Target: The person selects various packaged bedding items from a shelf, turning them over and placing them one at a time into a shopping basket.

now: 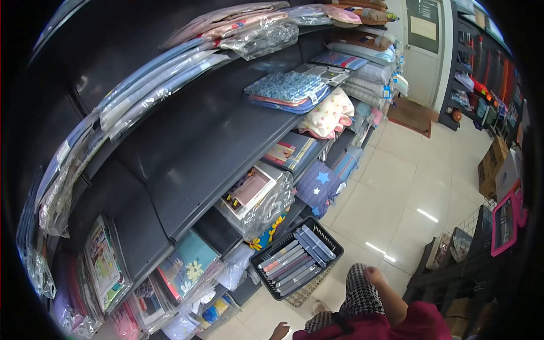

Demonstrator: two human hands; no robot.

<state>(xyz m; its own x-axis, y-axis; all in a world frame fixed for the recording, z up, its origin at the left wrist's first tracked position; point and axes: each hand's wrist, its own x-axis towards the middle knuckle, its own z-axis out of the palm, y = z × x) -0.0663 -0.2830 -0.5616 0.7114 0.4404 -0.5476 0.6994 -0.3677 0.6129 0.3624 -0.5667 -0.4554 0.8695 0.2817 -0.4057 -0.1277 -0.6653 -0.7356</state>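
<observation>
**A:** Where do the hands stand?

**B:** I see both low, at the near edge of the floor (396, 198). My right hand (373, 276) rests on the checked trouser knee, pinching nothing. Whether its fingers are spread or curled I cannot tell. My left hand (279, 330) is cut off by the bottom of the view, so I cannot tell its state either.

**A:** And the goods?

**B:** The black basket (264, 279) sits on the floor against the foot of the shelving. It is just ahead of the left hand, and flat folded packs (297, 255) lie in rows inside it. The dark shelf (209, 153) above has a bare stretch along its front edge.

**A:** So which step is this?

**B:** I judge it a pause beside the basket, with nothing gripped. Lifting a pack would call for a reach forward and down, with the fingers slid under one end.
</observation>
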